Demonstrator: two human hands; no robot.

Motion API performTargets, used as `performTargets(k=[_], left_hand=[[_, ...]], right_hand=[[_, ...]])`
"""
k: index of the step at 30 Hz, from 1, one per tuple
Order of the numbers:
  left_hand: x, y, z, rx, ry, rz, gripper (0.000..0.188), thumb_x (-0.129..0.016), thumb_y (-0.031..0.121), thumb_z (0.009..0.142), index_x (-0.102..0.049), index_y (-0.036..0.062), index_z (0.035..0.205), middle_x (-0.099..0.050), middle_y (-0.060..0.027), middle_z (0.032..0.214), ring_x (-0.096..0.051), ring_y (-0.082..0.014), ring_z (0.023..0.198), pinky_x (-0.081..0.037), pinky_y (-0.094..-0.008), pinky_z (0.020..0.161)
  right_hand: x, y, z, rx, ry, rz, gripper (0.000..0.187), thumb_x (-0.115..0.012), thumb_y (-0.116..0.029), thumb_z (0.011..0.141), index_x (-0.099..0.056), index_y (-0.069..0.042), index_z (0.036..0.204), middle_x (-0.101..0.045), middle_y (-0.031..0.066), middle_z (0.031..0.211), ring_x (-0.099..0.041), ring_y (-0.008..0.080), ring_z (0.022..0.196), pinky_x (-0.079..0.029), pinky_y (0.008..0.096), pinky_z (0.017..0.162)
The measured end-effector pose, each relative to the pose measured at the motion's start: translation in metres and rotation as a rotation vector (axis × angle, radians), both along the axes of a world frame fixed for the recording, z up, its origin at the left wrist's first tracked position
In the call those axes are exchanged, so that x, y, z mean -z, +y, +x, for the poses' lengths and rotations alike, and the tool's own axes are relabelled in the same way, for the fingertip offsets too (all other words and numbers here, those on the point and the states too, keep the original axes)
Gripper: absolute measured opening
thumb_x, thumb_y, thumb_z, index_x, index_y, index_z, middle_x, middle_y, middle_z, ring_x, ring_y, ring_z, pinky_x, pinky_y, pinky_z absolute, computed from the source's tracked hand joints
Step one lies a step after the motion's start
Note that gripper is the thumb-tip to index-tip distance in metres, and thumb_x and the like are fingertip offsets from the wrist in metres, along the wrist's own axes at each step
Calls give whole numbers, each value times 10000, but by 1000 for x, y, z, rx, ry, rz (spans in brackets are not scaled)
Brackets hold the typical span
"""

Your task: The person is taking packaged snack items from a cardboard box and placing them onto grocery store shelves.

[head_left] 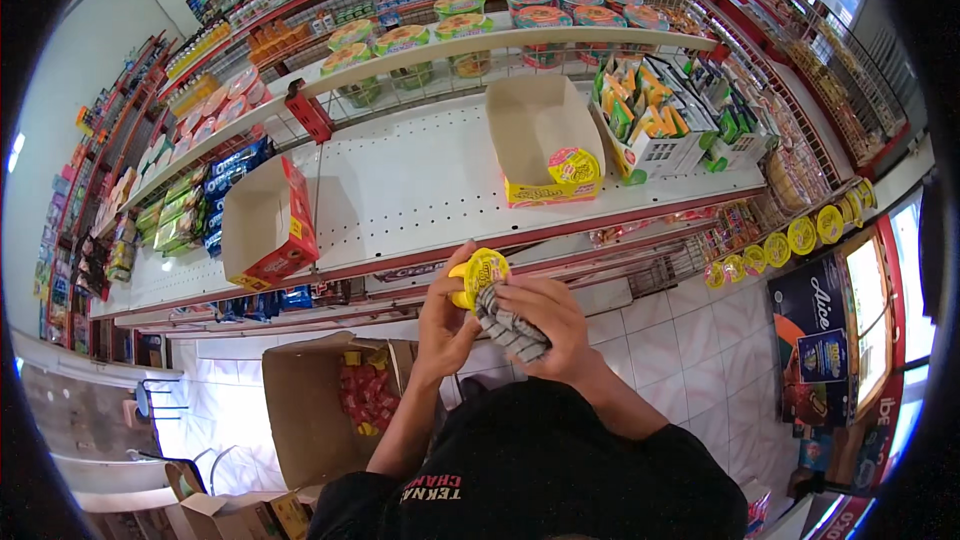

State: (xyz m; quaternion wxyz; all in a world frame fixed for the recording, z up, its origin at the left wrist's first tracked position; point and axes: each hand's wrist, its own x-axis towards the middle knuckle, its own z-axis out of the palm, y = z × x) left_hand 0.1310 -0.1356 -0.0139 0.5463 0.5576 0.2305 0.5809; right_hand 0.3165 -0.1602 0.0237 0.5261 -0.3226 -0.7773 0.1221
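My left hand (440, 328) is closed round a small yellow snack cup (484, 270) with a printed foil lid, held in front of the shelf edge. In my right hand (556, 318) is a bunched grey striped cloth (512, 328), pressed against the cup's lid. On the white perforated shelf (400, 165) ahead stands an open cardboard display box (500, 130) with a yellow front. One similar yellow-lidded cup (573, 167) lies inside it, at the near right corner.
Left on the shelf is a red-edged display box (262, 215), beside blue snack packs (235, 175). White cartons of green and orange packs (650, 120) stand at right. Below left, a large open carton (310, 410) holds red packs (368, 390). Tubs (400, 40) line the shelf behind.
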Motion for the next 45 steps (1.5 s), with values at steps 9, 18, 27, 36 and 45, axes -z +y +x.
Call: performTargets(k=[9, 18, 27, 36, 45], left_hand=[[-7, -2, 22, 85, 116, 104, 424, -685, -51, 854, -471, 86, 1193, -197, -222, 1610, -302, -339, 1463, -343, -414, 1125], [-8, 0, 44, 171, 270, 148, 410, -662, -82, 841, -482, 74, 1174, -240, -208, 1590, -333, -341, 1449, -377, -404, 1106], [-6, 7, 65, 186, 248, 77, 467, -659, -130, 811, -474, 87, 1180, -261, -222, 1574, -404, -316, 1396, -481, -384, 1024], [-4, 14, 73, 6, 155, 1, 469, -672, -117, 820, -489, 60, 1213, -332, -168, 1529, -463, -277, 1343, -494, -376, 1011], [-3, 11, 79, 87, 232, 109, 434, -704, -81, 833, -499, 50, 1192, -360, -184, 1513, -467, -282, 1335, -458, -385, 1048]], right_hand=[[-5, -2, 27, 282, 19, -167, 440, -728, -107, 736, -650, 6, 1154, -647, 166, 1200, -614, 361, 1124, -474, 426, 975], [7, -9, 45, 199, 53, -29, 458, -654, -35, 749, -639, -19, 1206, -637, 168, 1253, -597, 355, 1206, -419, 500, 1075], [6, -13, 67, 152, -30, -4, 481, -675, -48, 741, -637, -45, 1220, -629, 147, 1272, -588, 349, 1205, -439, 493, 1056], [3, -1, 76, 150, 89, -179, 482, -676, -43, 734, -638, -50, 1214, -623, 132, 1278, -589, 334, 1199, -466, 470, 1020], [-2, 26, 89, 74, 84, -122, 519, -675, -4, 695, -629, -34, 1211, -627, 154, 1250, -603, 336, 1154, -479, 437, 990]])
